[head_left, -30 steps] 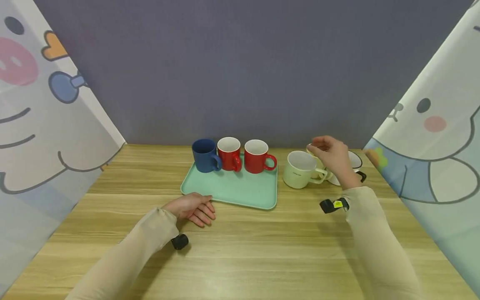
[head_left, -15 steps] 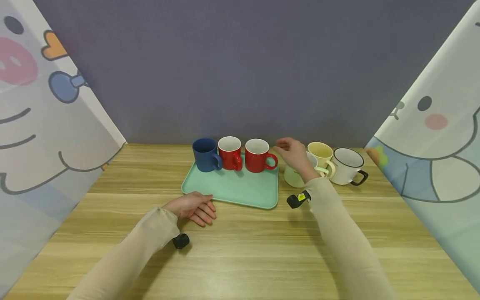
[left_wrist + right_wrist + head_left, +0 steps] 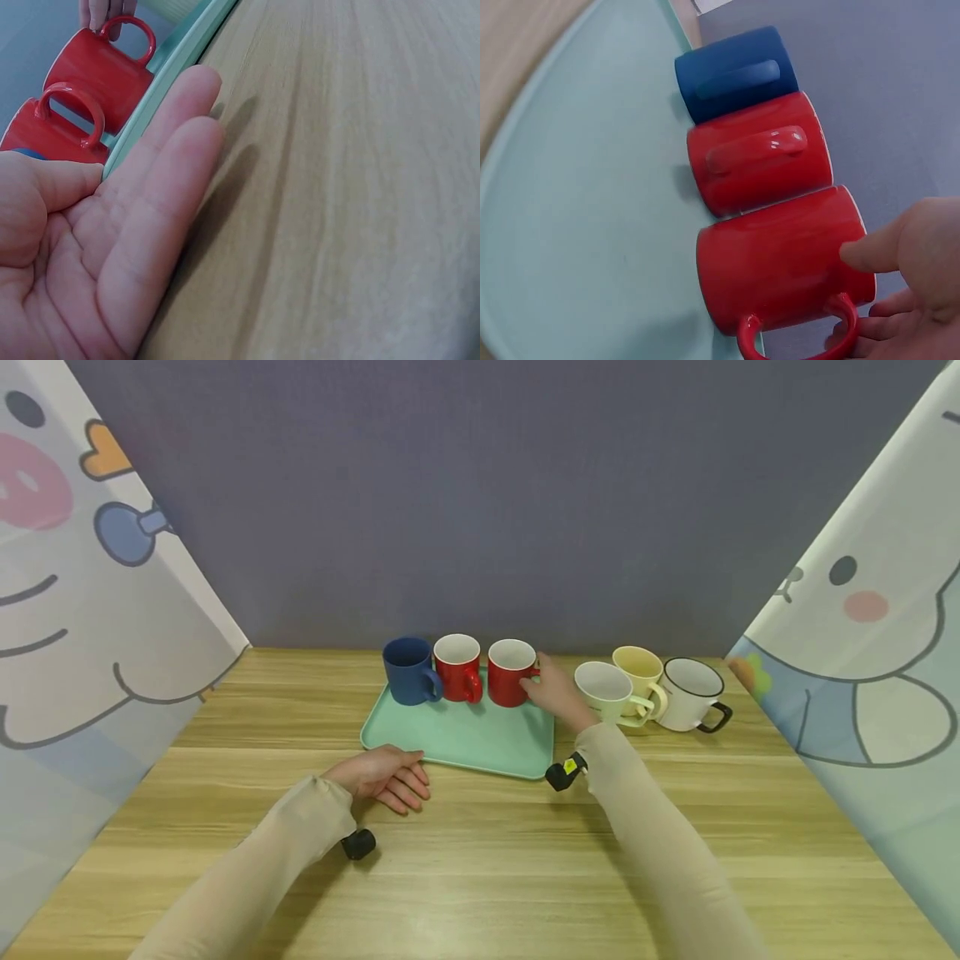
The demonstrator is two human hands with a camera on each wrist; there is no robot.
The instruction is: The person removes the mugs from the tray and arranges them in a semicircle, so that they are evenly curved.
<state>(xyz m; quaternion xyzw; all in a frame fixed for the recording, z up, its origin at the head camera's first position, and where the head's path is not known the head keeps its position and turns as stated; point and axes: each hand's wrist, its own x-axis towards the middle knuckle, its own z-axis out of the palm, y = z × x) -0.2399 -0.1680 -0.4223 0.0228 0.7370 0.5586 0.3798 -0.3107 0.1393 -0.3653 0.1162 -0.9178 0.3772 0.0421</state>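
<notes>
My right hand [image 3: 561,692] is at the right-hand red mug [image 3: 506,685], which has a white inside. In the right wrist view, its thumb [image 3: 874,249] lies on the mug's side near the rim, with the fingers round the far side by the handle. This mug stands on a mint-green tray [image 3: 472,747], beside a second red mug [image 3: 457,672] and a blue mug [image 3: 406,681] along the back. My left hand [image 3: 381,777] rests palm up at the tray's front left edge. Its fingers are loosely extended, and the thumb touches the rim.
Right of the tray, a pale green mug [image 3: 596,697], a yellow mug [image 3: 636,662] and a white mug [image 3: 686,697] with black rim and handle stand close together on the wooden table [image 3: 480,868]. A grey backdrop [image 3: 480,502] rises behind; cartoon-printed sheets flank both sides.
My right hand has moved left from above the yellow mug, past the pale green mug, and down to the right-hand red mug. The left hand has stayed at the tray's edge.
</notes>
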